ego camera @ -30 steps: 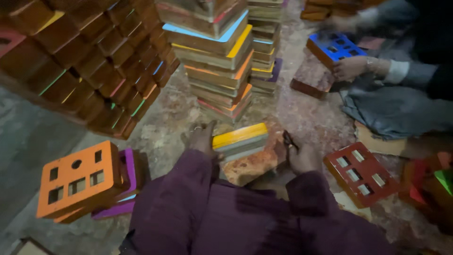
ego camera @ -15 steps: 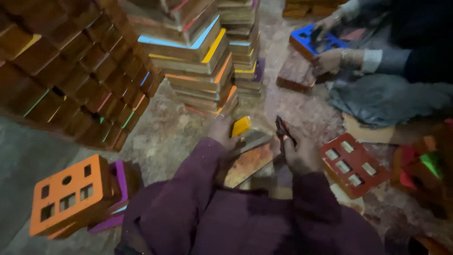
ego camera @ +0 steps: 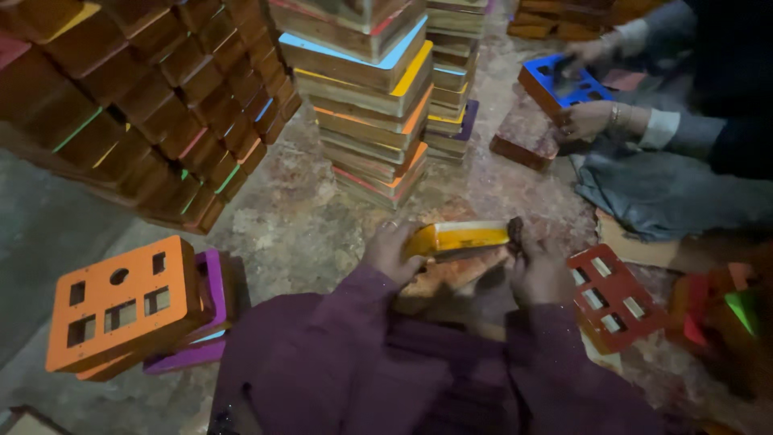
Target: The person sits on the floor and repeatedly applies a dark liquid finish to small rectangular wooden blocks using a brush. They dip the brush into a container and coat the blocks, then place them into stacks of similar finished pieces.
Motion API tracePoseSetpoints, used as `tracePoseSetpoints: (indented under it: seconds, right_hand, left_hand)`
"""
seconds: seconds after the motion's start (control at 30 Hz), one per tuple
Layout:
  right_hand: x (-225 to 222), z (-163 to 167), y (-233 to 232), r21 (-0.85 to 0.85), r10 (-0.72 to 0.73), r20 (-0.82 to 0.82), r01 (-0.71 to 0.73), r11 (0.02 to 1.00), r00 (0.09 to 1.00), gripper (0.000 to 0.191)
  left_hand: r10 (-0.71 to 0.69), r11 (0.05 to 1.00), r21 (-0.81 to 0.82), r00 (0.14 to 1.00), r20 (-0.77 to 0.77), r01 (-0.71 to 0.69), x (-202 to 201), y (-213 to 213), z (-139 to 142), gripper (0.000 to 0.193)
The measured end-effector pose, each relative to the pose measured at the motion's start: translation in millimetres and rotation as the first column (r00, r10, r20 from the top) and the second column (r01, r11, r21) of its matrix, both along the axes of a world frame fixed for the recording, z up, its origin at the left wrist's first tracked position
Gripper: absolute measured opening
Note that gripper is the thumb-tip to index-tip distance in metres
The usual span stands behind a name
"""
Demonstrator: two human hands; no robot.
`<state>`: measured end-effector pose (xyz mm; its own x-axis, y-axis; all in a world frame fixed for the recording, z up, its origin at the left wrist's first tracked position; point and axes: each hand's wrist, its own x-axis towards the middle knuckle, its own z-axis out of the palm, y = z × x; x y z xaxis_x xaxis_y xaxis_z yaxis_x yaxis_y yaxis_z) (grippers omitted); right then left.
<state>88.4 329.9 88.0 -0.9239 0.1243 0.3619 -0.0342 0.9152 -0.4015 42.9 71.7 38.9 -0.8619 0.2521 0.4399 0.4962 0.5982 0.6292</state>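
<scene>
Head view, left hand [ego camera: 392,251] and right hand [ego camera: 538,274], fingers clenched on yellow-edged board [ego camera: 459,238].

My view is dim and warm-tinted, soft with motion blur and grain, shadows swallowing the right edge and lower corners, while the yellow board [ego camera: 459,238] catches the brightest light.

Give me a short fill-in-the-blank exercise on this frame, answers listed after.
1. Both hands, left hand and right hand, hold a board with a ____ edge.
2. The panel with cut-outs at the person's left is ____.
3. A co-worker's hand rests beside a ____ panel.

Answers: yellow; orange; blue
</scene>
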Motion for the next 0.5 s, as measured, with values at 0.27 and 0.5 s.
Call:
tracePoseSetpoints:
  seconds: [0.27,0.5]
  right_hand:
    - [19.8,-13.3,-47.3,0.219,0.244,-0.021,-0.234,0.947,0.97,0.065]
    - [-7.9,-12.1,11.2,0.127,-0.055,0.021,0.052,0.991,0.998,0.044]
  left_hand:
    - [0.005,0.993,-0.111,0.978,-0.209,-0.029,-7.6,7.4,-25.2,0.065]
    - [-0.03,1.0,-0.008,0.999,-0.044,0.029,-12.9,-6.4,-23.5,0.063]
